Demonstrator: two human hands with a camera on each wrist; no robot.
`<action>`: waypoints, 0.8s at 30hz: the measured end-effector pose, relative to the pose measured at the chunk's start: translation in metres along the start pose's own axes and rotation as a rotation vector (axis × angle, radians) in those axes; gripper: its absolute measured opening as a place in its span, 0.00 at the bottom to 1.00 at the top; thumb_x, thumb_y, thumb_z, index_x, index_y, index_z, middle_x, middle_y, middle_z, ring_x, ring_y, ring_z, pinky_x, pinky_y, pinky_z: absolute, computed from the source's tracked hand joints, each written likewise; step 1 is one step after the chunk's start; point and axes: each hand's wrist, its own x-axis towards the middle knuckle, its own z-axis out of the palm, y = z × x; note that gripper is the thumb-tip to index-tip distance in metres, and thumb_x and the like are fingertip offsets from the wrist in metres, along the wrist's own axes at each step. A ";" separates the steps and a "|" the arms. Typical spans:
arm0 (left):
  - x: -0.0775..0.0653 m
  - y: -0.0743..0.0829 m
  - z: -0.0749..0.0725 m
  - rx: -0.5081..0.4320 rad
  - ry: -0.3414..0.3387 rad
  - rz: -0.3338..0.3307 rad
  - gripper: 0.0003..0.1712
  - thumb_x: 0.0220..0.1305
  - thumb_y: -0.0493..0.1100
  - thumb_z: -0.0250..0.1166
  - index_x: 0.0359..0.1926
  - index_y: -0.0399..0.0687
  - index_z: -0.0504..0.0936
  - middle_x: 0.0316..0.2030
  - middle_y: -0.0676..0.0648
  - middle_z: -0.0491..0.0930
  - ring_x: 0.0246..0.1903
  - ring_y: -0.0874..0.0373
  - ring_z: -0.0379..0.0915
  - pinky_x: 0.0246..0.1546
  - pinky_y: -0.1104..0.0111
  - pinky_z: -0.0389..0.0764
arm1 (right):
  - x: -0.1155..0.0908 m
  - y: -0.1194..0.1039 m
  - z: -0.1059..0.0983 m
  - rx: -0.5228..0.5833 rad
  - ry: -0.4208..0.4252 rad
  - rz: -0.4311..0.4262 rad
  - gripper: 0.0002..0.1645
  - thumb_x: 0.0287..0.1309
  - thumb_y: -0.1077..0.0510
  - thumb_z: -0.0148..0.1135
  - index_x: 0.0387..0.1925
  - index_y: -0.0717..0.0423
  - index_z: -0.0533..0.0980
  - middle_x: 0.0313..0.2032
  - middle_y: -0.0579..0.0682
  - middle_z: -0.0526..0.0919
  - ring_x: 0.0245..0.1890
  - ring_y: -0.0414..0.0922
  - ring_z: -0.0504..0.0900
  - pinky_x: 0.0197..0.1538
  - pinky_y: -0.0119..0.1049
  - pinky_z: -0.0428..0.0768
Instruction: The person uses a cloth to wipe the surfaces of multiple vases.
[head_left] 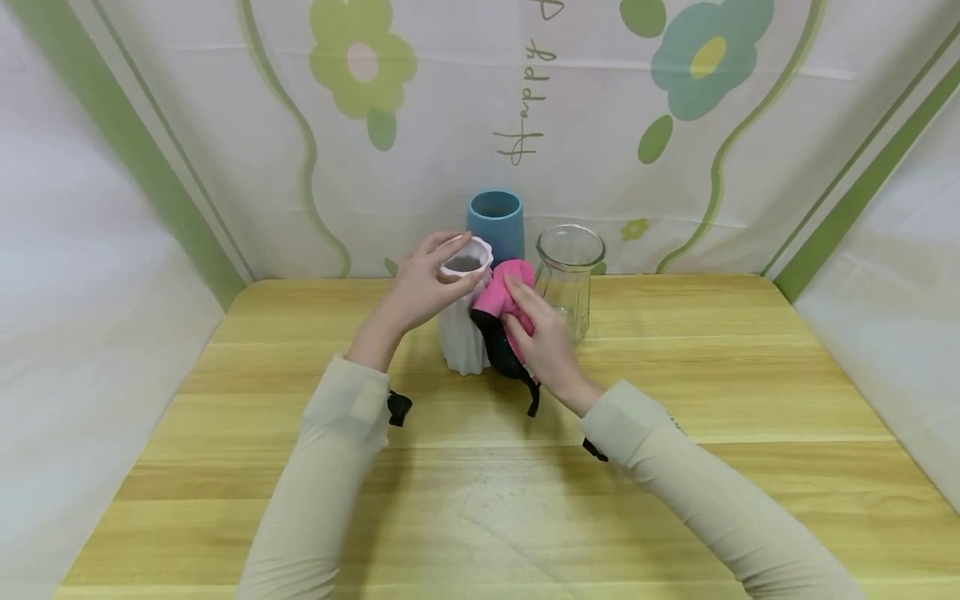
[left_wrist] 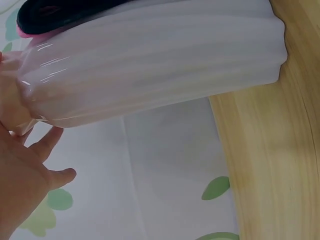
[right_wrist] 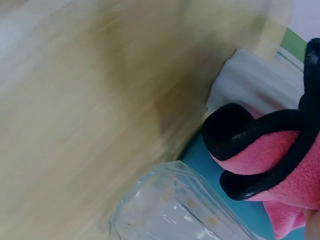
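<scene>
My left hand [head_left: 423, 283] holds the white fluted vase [head_left: 461, 333] at its rim, thumb on the near right side and fingers over the far left. The vase stands upright, its ribbed side [left_wrist: 165, 60] filling the left wrist view. My right hand [head_left: 547, 342] pinches a soft pink and black cloth [head_left: 512, 287] against the vase's right side, below the rim. In the right wrist view, black loops [right_wrist: 265, 132] edge the fuzzy pink fabric [right_wrist: 300, 175]. A black end of it hangs down toward the table. The right fingertips are partly hidden in the cloth.
A blue vase [head_left: 497, 221] stands right behind the white one. To the right, close to my right hand, is a clear glass vase [head_left: 572, 250]. All stand near the back edge of the wooden table [head_left: 675, 375], before a flowered curtain [head_left: 450, 100].
</scene>
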 end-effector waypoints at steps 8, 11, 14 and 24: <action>-0.001 -0.002 0.002 0.029 0.022 0.025 0.38 0.62 0.59 0.59 0.71 0.62 0.61 0.72 0.50 0.55 0.67 0.46 0.61 0.71 0.45 0.43 | -0.011 0.009 0.007 0.019 -0.073 0.025 0.30 0.58 0.69 0.60 0.63 0.63 0.69 0.62 0.63 0.72 0.62 0.57 0.73 0.63 0.47 0.72; 0.000 -0.003 0.003 0.044 0.033 0.030 0.38 0.62 0.60 0.59 0.71 0.61 0.61 0.73 0.49 0.55 0.70 0.47 0.57 0.72 0.45 0.40 | -0.015 0.014 0.009 0.026 -0.093 0.044 0.29 0.58 0.69 0.61 0.62 0.64 0.70 0.62 0.64 0.72 0.62 0.58 0.73 0.63 0.47 0.72; 0.000 -0.002 0.005 0.041 0.041 0.025 0.38 0.62 0.61 0.59 0.71 0.61 0.61 0.74 0.49 0.53 0.73 0.45 0.49 0.72 0.45 0.39 | -0.019 0.017 0.010 0.019 -0.119 0.070 0.29 0.58 0.68 0.61 0.62 0.64 0.70 0.62 0.63 0.73 0.62 0.58 0.73 0.63 0.48 0.72; 0.000 -0.002 0.009 0.034 0.078 0.020 0.38 0.61 0.61 0.60 0.71 0.59 0.63 0.74 0.48 0.53 0.73 0.46 0.49 0.72 0.44 0.37 | -0.023 0.024 0.012 -0.013 -0.193 0.100 0.26 0.59 0.66 0.61 0.61 0.62 0.72 0.59 0.62 0.76 0.61 0.57 0.74 0.62 0.49 0.73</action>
